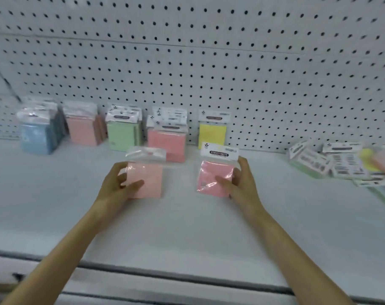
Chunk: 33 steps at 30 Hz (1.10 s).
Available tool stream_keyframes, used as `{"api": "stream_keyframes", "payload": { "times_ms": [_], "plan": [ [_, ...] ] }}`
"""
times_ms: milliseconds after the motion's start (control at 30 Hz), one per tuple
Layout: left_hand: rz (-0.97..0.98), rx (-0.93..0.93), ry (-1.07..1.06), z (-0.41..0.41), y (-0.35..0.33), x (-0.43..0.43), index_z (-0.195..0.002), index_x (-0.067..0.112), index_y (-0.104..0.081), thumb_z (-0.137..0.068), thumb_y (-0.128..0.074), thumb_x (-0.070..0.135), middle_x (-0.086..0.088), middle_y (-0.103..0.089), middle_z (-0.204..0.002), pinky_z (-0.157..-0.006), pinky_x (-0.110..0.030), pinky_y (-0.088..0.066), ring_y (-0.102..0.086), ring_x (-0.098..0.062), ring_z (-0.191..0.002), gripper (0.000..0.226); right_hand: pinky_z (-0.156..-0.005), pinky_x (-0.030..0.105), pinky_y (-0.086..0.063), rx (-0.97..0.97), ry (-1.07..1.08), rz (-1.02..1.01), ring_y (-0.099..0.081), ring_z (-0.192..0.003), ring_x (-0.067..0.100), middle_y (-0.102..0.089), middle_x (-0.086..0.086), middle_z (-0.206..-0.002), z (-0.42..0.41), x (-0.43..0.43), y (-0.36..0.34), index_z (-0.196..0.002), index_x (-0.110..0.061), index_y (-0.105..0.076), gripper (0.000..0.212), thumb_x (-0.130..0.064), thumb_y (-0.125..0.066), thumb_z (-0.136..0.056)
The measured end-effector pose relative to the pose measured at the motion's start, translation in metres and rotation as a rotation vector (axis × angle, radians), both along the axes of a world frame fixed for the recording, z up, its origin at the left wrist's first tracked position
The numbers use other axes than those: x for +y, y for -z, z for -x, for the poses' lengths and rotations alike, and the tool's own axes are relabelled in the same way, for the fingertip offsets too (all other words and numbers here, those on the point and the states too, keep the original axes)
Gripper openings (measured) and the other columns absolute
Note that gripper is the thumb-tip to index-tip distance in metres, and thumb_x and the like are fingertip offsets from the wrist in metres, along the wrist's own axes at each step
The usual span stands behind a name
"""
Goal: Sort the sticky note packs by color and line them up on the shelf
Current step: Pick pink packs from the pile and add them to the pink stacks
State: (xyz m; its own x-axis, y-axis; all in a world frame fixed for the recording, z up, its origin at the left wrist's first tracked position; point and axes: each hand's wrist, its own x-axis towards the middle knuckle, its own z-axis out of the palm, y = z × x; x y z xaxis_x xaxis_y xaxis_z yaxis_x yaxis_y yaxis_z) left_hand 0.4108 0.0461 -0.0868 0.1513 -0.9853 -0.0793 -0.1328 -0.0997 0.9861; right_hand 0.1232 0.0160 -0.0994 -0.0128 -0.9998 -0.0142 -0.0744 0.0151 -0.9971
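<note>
Head view: left hand grips pale pack, right hand grips "STICKY NOTE" pack.

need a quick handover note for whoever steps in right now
Hands: left hand holds a pale pink pack; right hand holds a brighter pink pack, both near the shelf middle.
Done: blue stack, peach stack, green stack, pink stack and yellow pack stand along the pegboard.
Left: file both held packs, likely onto matching stacks, then sort the loose pile on the right.
</note>
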Motion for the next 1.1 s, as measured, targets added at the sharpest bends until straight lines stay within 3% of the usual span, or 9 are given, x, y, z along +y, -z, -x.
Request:
{"api": "stream_keyframes", "payload": {
  "times_ms": [67,167,300,467,600,800,900,1000,1100],
  "plan": [
    [0.023,-0.014,-0.086,-0.037,0.004,-0.002,-0.116,0.016,-0.048,-0.083,-0.066,0.001,-0.012,-0.067,-0.103,-0.072,-0.038,-0.053,-0.064,-0.03,-0.086,0.041,-0.061,0.021,-0.05,0.015,-0.006,0.034,-0.063,-0.077,0.014,-0.065,-0.006,-0.091,-0.05,-0.014,0.003,-0.126,-0.026,-0.035,0.062,0.002,-0.067,-0.081],
    [0.075,-0.039,-0.146,-0.075,0.008,-0.009,-0.114,0.012,-0.045,-0.084,-0.064,-0.002,-0.012,-0.068,-0.096,-0.059,-0.023,-0.05,-0.062,-0.022,-0.075,0.038,-0.067,0.02,-0.05,0.133,0.036,0.126,-0.064,-0.077,0.01,-0.066,-0.008,-0.092,-0.103,-0.035,0.008,-0.11,-0.027,-0.045,0.048,-0.008,-0.074,-0.077],
    [0.091,-0.016,-0.089,-0.101,0.012,-0.021,-0.111,0.013,-0.045,-0.085,-0.063,-0.002,-0.009,-0.071,-0.095,-0.064,-0.029,-0.048,-0.064,-0.022,-0.079,0.035,-0.076,0.028,-0.051,0.31,0.098,0.213,-0.061,-0.079,0.002,-0.062,-0.022,-0.086,-0.137,-0.053,0.007,-0.109,-0.03,-0.05,0.042,-0.022,-0.076,-0.076],
    [0.1,0.03,-0.023,-0.106,0.018,-0.027,-0.103,0.023,-0.048,-0.085,-0.062,-0.003,-0.008,-0.072,-0.093,-0.071,-0.03,-0.05,-0.066,-0.022,-0.082,0.035,-0.069,0.036,-0.047,0.53,0.246,0.316,-0.055,-0.074,0.017,-0.058,-0.003,-0.086,-0.146,-0.062,0.008,-0.102,-0.023,-0.048,0.04,-0.033,-0.075,-0.075],
    [0.12,0.01,-0.023,-0.109,0.024,-0.032,-0.097,0.033,-0.048,-0.084,-0.064,-0.002,-0.006,-0.072,-0.091,-0.068,-0.029,-0.047,-0.065,-0.021,-0.081,0.04,-0.066,0.028,-0.039,0.545,0.336,0.3,-0.054,-0.07,0.005,-0.055,-0.015,-0.083,-0.149,-0.067,0.006,-0.113,-0.031,-0.042,0.054,-0.032,-0.078,-0.072],
    [0.185,-0.013,-0.061,-0.109,0.025,-0.034,-0.099,0.034,-0.05,-0.082,-0.065,-0.003,0.0,-0.065,-0.096,-0.066,-0.026,-0.049,-0.063,-0.018,-0.081,0.043,-0.076,0.032,-0.045,0.593,0.4,0.293,-0.058,-0.095,0.014,-0.057,-0.004,-0.117,-0.15,-0.074,0.007,-0.137,-0.035,-0.028,0.086,-0.038,-0.08,-0.068],
    [0.196,-0.023,-0.057,-0.109,0.025,-0.034,-0.099,0.035,-0.052,-0.081,-0.065,-0.003,0.001,-0.065,-0.095,-0.069,-0.029,-0.051,-0.063,-0.018,-0.082,0.044,-0.076,0.034,-0.046,0.675,0.412,0.327,-0.055,-0.103,0.017,-0.049,-0.003,-0.125,-0.151,-0.073,0.007,-0.138,-0.032,-0.032,0.081,-0.039,-0.077,-0.071],
    [0.207,-0.061,-0.05,-0.122,0.023,-0.044,-0.103,0.032,-0.054,-0.081,-0.065,-0.003,-0.005,-0.066,-0.097,-0.073,-0.033,-0.052,-0.063,-0.023,-0.086,0.043,-0.082,0.04,-0.048,0.886,0.445,0.434,-0.049,-0.109,0.024,-0.047,0.007,-0.12,-0.156,-0.069,0.008,-0.136,-0.024,-0.04,0.072,-0.037,-0.075,-0.074],
    [0.23,-0.13,-0.116,-0.15,0.018,-0.066,-0.107,0.03,-0.054,-0.081,-0.065,-0.003,-0.009,-0.066,-0.097,-0.075,-0.036,-0.052,-0.064,-0.023,-0.084,0.044,-0.091,0.04,-0.037,1.111,0.441,0.624,-0.042,-0.105,0.026,-0.051,0.011,-0.118,-0.161,-0.067,0.013,-0.132,-0.017,-0.047,0.064,-0.038,-0.073,-0.077]
  ]
}}
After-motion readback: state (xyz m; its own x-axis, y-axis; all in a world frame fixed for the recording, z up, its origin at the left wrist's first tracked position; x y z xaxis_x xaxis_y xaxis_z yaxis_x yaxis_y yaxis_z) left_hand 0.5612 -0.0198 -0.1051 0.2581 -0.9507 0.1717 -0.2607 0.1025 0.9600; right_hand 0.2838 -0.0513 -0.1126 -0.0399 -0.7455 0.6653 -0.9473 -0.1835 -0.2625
